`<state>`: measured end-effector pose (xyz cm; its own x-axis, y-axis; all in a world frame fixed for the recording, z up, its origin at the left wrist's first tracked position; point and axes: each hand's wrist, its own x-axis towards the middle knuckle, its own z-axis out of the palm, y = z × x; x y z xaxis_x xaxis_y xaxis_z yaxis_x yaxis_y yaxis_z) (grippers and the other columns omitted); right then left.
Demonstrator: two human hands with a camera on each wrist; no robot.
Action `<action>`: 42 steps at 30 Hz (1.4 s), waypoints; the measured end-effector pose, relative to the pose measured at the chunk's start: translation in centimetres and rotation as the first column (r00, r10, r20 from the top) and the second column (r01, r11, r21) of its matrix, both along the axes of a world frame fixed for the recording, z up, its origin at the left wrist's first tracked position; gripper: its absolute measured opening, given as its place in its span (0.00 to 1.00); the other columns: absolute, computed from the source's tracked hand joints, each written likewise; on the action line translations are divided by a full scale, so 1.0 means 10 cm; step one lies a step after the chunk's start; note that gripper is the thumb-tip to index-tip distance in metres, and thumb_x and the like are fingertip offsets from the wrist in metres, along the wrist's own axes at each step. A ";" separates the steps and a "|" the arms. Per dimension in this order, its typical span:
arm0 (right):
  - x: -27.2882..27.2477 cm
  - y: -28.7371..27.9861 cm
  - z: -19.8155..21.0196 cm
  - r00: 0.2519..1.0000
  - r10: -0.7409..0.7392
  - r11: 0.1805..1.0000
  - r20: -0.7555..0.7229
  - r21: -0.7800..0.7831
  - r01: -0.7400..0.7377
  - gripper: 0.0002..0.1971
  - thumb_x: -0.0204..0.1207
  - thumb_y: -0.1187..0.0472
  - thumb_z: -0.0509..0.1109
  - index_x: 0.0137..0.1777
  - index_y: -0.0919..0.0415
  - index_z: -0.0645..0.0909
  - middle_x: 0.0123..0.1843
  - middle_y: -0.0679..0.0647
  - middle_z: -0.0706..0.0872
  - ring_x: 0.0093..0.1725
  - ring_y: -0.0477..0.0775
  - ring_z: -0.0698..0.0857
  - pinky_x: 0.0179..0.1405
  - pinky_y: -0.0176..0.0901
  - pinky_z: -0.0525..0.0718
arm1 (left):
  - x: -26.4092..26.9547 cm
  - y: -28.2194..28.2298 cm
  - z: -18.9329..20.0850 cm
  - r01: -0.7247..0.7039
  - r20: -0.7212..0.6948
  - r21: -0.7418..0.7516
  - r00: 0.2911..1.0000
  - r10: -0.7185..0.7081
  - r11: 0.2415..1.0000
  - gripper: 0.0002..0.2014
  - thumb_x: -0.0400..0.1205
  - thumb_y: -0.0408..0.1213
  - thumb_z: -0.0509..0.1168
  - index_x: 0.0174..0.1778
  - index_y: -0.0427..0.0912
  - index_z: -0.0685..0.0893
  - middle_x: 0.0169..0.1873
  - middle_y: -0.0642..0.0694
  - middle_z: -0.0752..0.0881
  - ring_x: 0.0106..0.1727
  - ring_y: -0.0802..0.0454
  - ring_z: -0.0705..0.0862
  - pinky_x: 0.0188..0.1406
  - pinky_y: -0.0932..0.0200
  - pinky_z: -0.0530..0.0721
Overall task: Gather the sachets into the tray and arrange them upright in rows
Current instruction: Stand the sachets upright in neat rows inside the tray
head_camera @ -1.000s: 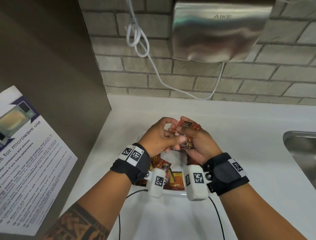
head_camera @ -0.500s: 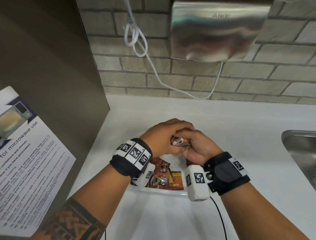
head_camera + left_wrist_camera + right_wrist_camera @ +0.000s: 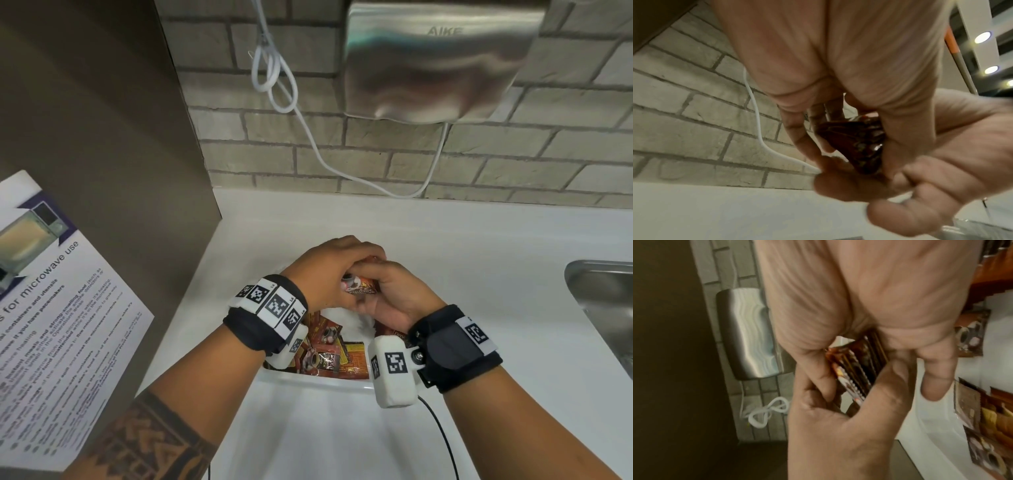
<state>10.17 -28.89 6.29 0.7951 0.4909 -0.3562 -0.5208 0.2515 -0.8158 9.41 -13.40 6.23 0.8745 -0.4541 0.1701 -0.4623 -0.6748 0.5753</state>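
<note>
Left hand (image 3: 329, 270) and right hand (image 3: 394, 294) curled together round sachet stack (image 3: 359, 286), above tray (image 3: 318, 382)

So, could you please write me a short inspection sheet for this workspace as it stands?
Surface: white counter, bare where visible.
Job's things: white tray holds loose sachets, lying flat, not in rows; a sachet bundle is held above it.
Clutter: nothing seen.
Grippers: left hand and right hand both grip the bundle.
Cables: white cord hangs looped on the wall; black wire trails from the right wrist.
Surroundings: brick wall, hand dryer, sink, microwave notice.
</note>
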 end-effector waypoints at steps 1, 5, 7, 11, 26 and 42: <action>0.01 -0.02 -0.02 0.998 0.003 0.995 0.058 -0.102 0.003 0.08 0.80 0.66 0.71 0.58 0.64 0.85 0.53 0.60 0.91 0.56 0.58 0.89 0.58 0.56 0.87 | 0.02 0.04 0.00 -0.023 0.011 0.036 1.000 0.023 0.999 0.35 0.67 0.33 0.79 0.71 0.56 0.79 0.60 0.51 0.81 0.60 0.50 0.81 0.57 0.47 0.84; 0.05 -0.08 -0.03 0.910 0.067 0.866 0.408 -0.477 0.151 0.12 0.74 0.51 0.80 0.52 0.58 0.89 0.46 0.53 0.94 0.46 0.53 0.91 0.54 0.55 0.89 | 0.07 0.13 -0.01 -0.101 0.023 0.081 0.995 0.099 0.992 0.41 0.68 0.32 0.78 0.78 0.56 0.74 0.63 0.47 0.79 0.63 0.46 0.78 0.61 0.44 0.83; 0.05 -0.11 0.00 0.896 0.034 0.883 0.442 -0.433 0.180 0.12 0.74 0.55 0.81 0.52 0.60 0.89 0.46 0.56 0.94 0.44 0.55 0.92 0.51 0.55 0.88 | 0.07 0.13 0.02 -0.124 -0.028 -0.015 0.992 0.124 0.992 0.51 0.64 0.37 0.85 0.82 0.60 0.67 0.66 0.49 0.78 0.65 0.51 0.78 0.66 0.51 0.82; 0.04 -0.18 0.07 0.934 -0.008 0.933 0.358 -0.333 0.135 0.12 0.76 0.55 0.79 0.54 0.61 0.89 0.51 0.57 0.93 0.50 0.58 0.87 0.50 0.50 0.80 | 0.10 0.15 0.10 -0.308 -0.321 -0.488 0.933 0.161 0.817 0.60 0.57 0.52 0.87 0.82 0.65 0.59 0.70 0.55 0.75 0.65 0.54 0.84 0.65 0.54 0.85; -0.11 -0.13 0.07 0.792 -0.015 0.813 0.610 -0.454 0.364 0.15 0.76 0.50 0.79 0.60 0.53 0.87 0.53 0.47 0.91 0.45 0.43 0.90 0.44 0.35 0.84 | 0.05 -0.02 0.08 -0.385 -0.502 -0.826 0.834 -0.228 0.412 0.13 0.87 0.25 0.63 0.67 0.38 0.79 0.65 0.28 0.85 0.63 0.33 0.86 0.52 0.41 0.91; 0.17 -0.23 0.40 0.816 0.106 0.846 0.568 -0.483 0.226 0.09 0.73 0.66 0.81 0.51 0.65 0.88 0.41 0.57 0.93 0.37 0.47 0.89 0.35 0.32 0.84 | 0.02 0.05 -0.03 -0.307 -0.433 -0.782 0.893 -0.119 0.543 0.21 0.76 0.15 0.72 0.60 0.38 0.80 0.45 0.48 0.90 0.43 0.56 0.88 0.41 0.61 0.87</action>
